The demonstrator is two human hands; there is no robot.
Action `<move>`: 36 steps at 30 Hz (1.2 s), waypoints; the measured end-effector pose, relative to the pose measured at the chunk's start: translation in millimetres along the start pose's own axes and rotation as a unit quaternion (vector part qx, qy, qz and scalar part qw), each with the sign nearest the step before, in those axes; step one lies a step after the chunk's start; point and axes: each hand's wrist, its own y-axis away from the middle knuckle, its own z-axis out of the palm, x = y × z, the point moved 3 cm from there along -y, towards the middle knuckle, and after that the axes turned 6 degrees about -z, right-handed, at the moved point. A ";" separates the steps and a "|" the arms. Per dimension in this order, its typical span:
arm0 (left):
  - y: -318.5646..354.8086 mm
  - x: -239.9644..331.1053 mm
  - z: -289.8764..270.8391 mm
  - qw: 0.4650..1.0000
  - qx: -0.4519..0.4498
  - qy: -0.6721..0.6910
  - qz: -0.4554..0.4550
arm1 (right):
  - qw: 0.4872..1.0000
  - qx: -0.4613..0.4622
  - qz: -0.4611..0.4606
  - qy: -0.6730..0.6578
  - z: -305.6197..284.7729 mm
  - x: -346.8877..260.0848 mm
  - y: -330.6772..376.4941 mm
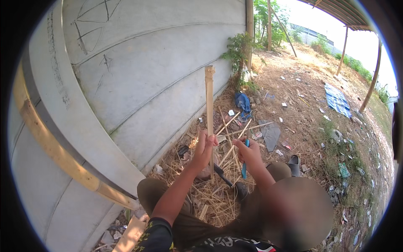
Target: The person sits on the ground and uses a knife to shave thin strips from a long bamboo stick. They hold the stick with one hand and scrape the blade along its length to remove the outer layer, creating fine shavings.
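While the bamboo strip (209, 109) is kept upright, it is grasped near its lower part by the left hand (204, 150), whose fingers are wrapped round it at about knee level, just in front of the seated person's lap. Just to the right of that hand, the right hand (249, 153) is seen clenched round a blue-handled tool (244, 164), apparently a small knife, held with the handle pointing down; its blade cannot be made out. The two hands are close together but not touching. The step in hand is judged to be the trimming or splitting of the strip, with the tool brought beside the strip but not yet set against it. For the next move, the tool's edge would have to be laid on the strip just above the left hand's grip, and the strip would have to be held steady, with the fingers kept clear of the edge.

Below and between the hands, a dark long-bladed tool (222, 175) is seen lying on the straw (214, 201). Beyond the hands, loose bamboo slivers (235, 130) are scattered over the straw. Further off, a blue cloth (242, 102) is seen by the foot of the grey concrete wall (142, 71), which rises to the left of the left hand. Far to the right, a blue tarp (337, 100) lies on the littered ground.
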 end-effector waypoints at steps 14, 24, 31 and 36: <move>119.7 -198.1 4.1 0.923 -0.115 -0.268 -0.252 | 0.982 0.082 0.167 0.032 -50.2 69.1 -30.4; 39.6 -62.7 43.1 0.963 -0.133 -0.122 -0.199 | 0.980 0.085 -0.059 0.169 -46.6 50.6 -25.5; 57.7 -16.1 65.5 0.900 -0.231 0.063 -0.364 | 0.997 0.023 -0.019 -0.068 -28.5 7.6 -6.4; 85.5 -20.9 68.0 0.900 -0.255 -0.105 -0.337 | 0.990 0.087 -0.063 -0.088 -72.6 -19.3 -17.2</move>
